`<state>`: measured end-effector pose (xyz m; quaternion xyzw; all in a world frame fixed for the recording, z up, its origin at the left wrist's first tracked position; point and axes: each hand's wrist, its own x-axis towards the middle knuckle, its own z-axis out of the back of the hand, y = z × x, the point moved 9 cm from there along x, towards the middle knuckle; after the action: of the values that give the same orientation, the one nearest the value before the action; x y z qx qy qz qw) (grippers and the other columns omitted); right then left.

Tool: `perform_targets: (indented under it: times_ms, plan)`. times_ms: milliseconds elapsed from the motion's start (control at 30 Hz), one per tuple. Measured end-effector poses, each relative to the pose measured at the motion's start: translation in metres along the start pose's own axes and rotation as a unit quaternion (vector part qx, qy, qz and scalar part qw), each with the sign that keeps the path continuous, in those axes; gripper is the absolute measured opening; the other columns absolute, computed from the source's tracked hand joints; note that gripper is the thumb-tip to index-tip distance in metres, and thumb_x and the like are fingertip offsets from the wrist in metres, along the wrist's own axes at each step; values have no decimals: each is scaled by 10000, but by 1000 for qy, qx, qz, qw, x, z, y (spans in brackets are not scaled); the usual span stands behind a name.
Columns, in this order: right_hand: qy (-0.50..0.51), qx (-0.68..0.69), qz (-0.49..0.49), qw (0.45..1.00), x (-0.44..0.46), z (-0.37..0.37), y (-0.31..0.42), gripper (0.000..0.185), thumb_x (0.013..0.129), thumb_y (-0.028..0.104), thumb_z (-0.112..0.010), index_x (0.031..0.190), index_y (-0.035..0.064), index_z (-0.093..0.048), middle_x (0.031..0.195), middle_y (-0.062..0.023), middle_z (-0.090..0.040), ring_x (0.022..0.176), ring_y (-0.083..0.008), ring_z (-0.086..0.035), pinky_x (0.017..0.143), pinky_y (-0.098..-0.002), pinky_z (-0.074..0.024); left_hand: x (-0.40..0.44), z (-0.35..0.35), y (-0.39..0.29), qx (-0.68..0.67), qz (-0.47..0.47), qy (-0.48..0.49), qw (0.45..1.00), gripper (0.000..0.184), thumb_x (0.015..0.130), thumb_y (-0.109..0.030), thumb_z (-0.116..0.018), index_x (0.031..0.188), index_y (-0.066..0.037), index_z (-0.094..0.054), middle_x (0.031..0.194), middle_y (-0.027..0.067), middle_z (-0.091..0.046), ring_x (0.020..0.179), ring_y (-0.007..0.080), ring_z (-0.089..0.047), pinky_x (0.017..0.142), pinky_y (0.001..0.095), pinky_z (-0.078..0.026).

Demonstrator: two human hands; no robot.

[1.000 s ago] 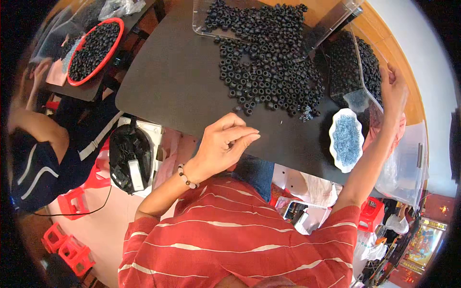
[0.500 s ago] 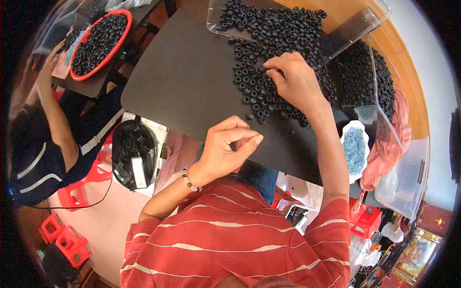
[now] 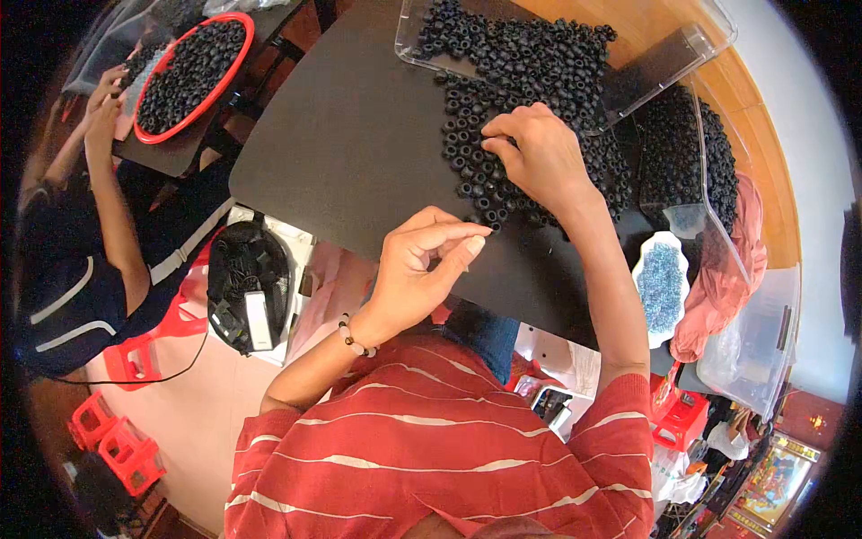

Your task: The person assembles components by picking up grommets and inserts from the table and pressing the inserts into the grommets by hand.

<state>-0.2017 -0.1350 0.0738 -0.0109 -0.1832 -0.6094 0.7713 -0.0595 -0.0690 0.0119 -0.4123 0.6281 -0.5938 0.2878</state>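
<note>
Black ring-shaped beads (image 3: pixel 525 54) spill from a tipped clear plastic box onto the dark table in the head view. Over the near part of this heap is my right hand (image 3: pixel 541 154), thumb and forefinger pinched together at the left side of the beads. Whatever lies between those fingertips is too small to make out. My left hand (image 3: pixel 424 268), with a beaded bracelet (image 3: pixel 351 336) at the wrist, is at the table's near edge. Its thumb and forefinger meet in a pinch close to the lowest loose beads, and I cannot make out anything between them.
A wavy-rimmed white dish (image 3: pixel 638 269) of small bluish beads stands right of my right forearm. Behind it are a clear bin (image 3: pixel 709 193) of black pieces and a pink cloth (image 3: pixel 718 301). At the left, a co-worker's hands (image 3: pixel 103 112) work beside a red-rimmed basket (image 3: pixel 248 45).
My right hand has shifted slightly left over the beads. The fingertips of my left hand have come closer together. A second hand of the co-worker now shows near the basket.
</note>
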Motion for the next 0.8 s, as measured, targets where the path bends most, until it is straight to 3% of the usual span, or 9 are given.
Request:
perform_targets:
  times_ms: [133,333,433,567,800]
  plan:
    - [27,-7,-31,999,0,-4,-5,101,760,163,-684,798,71,-667,770,-134,-652,804,-321,-610,733,-422,-501,2,2,0,-11,-8,9,1000,158,900,-53,-609,1027,-5,-690,875,38,-571,711,74,-534,623,206,-450]
    - [-12,-3,-12,1000,-7,4,-3,71,748,114,-658,804,72,-650,768,-121,-654,771,-316,-605,701,-412,-499,5,9,-4,-25,19,-7,999,189,927,-110,-593,1057,3,-672,897,49,-597,722,93,-574,635,217,-469]
    - [-17,126,-56,990,-17,25,4,80,749,103,-652,823,74,-647,767,-105,-655,757,-302,-597,687,-392,-489,7,16,2,-88,58,-28,994,243,938,-140,-586,1122,11,-633,951,74,-633,755,114,-614,669,230,-497]
    - [21,220,38,974,-41,36,48,125,737,72,-675,859,75,-650,789,-82,-652,762,-278,-587,680,-373,-474,11,14,3,-168,89,-22,981,294,938,-152,-590,1171,27,-583,1002,109,-665,797,136,-644,715,254,-531]
    - [51,273,13,960,-51,32,56,153,731,65,-702,874,71,-647,802,-80,-652,776,-276,-590,692,-378,-470,10,8,9,-182,87,11,979,187,899,-94,-637,1037,28,-610,927,93,-675,805,143,-667,722,256,-559]
